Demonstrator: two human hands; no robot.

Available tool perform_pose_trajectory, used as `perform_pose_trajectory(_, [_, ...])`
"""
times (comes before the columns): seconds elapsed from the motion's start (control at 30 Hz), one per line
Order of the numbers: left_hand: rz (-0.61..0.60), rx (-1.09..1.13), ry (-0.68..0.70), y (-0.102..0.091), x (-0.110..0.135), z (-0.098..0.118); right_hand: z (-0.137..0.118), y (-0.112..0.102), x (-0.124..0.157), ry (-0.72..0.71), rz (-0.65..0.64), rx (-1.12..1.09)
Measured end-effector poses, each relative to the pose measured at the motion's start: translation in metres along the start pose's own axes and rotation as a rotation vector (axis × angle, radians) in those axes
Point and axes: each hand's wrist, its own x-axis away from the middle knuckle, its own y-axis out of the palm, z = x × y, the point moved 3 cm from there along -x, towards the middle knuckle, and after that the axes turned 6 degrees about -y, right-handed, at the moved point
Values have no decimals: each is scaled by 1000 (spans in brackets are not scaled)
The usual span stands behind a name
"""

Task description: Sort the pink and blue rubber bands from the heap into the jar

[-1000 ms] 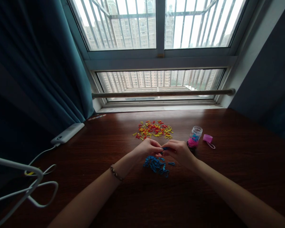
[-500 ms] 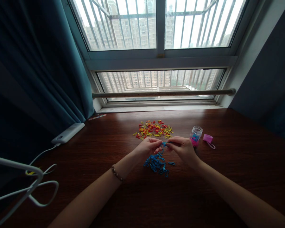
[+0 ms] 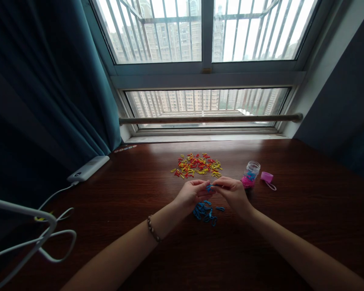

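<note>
Small blue plastic clips [image 3: 209,188], shaped like little safety pins, are pinched between my two hands above the table. My left hand [image 3: 191,196] is closed on them with its fingertips, palm turned partly up. From the other side, my right hand [image 3: 234,196] grips them between thumb and forefinger. How the clips join is too small to make out. Just below the hands lies a pile of blue clips [image 3: 204,211], partly covered by my left hand. One loose blue clip [image 3: 220,209] rests to its right.
Beyond my hands spreads a heap of red and yellow clips [image 3: 197,165]. An open clear jar [image 3: 251,173] with pink and blue clips stands at the right, beside its pink lid [image 3: 267,177]. A white power strip [image 3: 88,167] and cables [image 3: 56,234] occupy the left side.
Both hands have come slightly lower and closer together, still on the blue clips. My left hand's fingers have turned and now cover more of the blue pile.
</note>
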Motion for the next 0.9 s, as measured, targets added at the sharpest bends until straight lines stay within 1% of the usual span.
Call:
perform_pose_trajectory(0.07, [-54,17,-35,3,2,-2,-5,0,1,-89,-13,55])
perform_pose_trajectory(0.17, [-112,28,-40,7,6,1,-7,-2,2,-152,9,101])
perform_pose_trajectory(0.27, [-168,31,2,13,11,7,-8,-7,1,-157,73,146])
perform_pose_trajectory(0.33, [-208,11,38,16,13,11,-9,-9,0,-152,93,167])
perform_pose_trajectory(0.43, [-199,-52,39,15,13,14,-14,-9,0,-162,82,174])
perform_pose_trajectory(0.57, [-108,-178,-28,6,11,15,-17,-6,1,-168,20,206])
perform_pose_trajectory(0.67, [-52,-308,-27,3,13,19,-14,-5,0,-137,-39,261])
perform_pose_trajectory(0.73, [-31,-393,-15,3,15,23,-12,-5,-2,-139,-109,280])
perform_pose_trajectory(0.83, [-35,-502,-28,5,18,26,-12,-7,-5,-220,-232,299])
perform_pose_trajectory(0.9, [-52,-538,-60,5,19,27,-13,-8,-6,-276,-286,307])
